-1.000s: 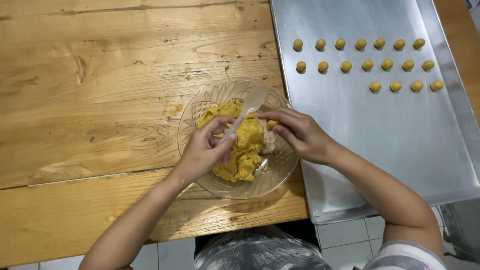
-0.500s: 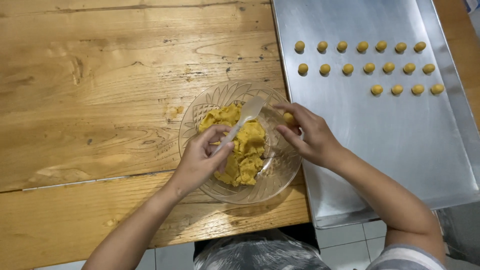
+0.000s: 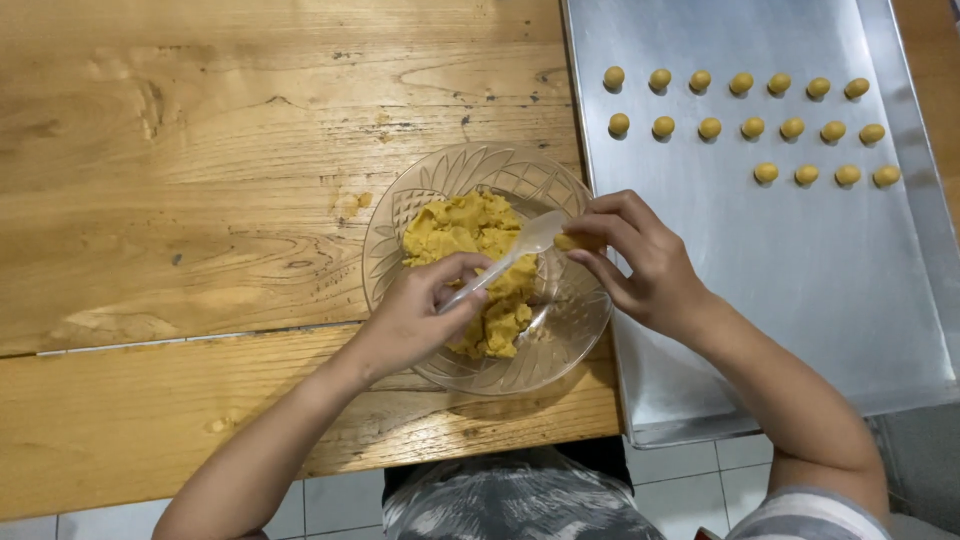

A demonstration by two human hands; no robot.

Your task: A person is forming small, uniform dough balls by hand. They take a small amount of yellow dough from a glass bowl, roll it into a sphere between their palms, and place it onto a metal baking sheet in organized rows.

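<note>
Head view: left hand grips a clear plastic spoon over the glass bowl at frame centre; right hand pinches a dough piece off its tip. The yellow dough looks soft, sticky and light, best taken with fingertips.

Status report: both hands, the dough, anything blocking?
Left hand holds spoon over bowl. Right hand pinches dough piece. Nothing blocking.
</note>
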